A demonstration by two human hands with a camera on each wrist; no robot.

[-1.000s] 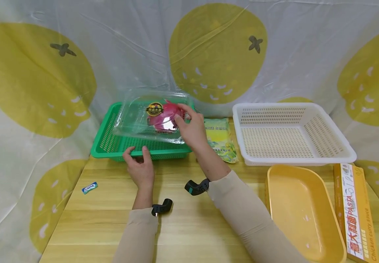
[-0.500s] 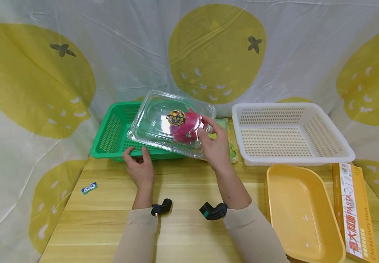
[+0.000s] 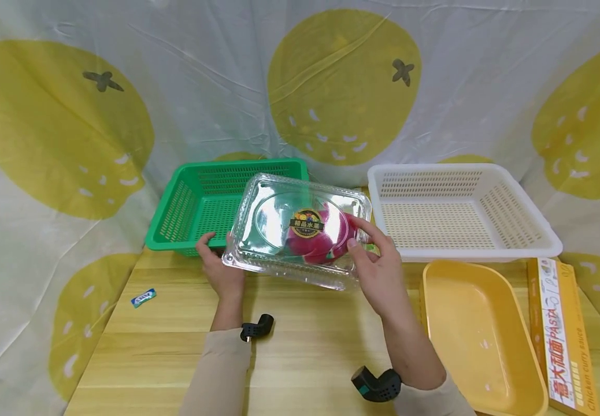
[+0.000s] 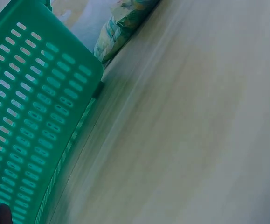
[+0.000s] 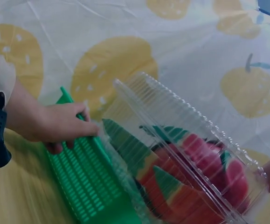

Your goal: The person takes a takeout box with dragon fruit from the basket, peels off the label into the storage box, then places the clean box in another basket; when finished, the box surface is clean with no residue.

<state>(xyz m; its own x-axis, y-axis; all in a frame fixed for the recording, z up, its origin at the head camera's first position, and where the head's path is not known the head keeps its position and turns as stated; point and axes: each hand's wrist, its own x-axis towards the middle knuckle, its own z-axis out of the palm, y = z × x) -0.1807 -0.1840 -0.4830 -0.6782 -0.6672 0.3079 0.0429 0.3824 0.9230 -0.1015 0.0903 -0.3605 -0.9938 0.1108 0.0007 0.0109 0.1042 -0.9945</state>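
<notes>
A clear plastic fruit box with a round black-and-gold sticker is tilted in mid-air in front of the green basket. Through its lid shows a pink dragon fruit. My right hand grips the box by its right end, thumb on top. My left hand holds the near rim of the basket, its fingers partly behind the box in the head view. The right wrist view shows that hand on the rim, with the box close by. Only dark fingertips appear in the left wrist view.
A white basket stands at the back right, a yellow-orange tray before it. Beside the tray lies a pasta box. A small blue-green wrapped packet lies at left. A printed bag sits by the green basket.
My right hand has brought the fruit box from over the green basket toward the right and nearer to me. My left hand has stayed on the basket rim.
</notes>
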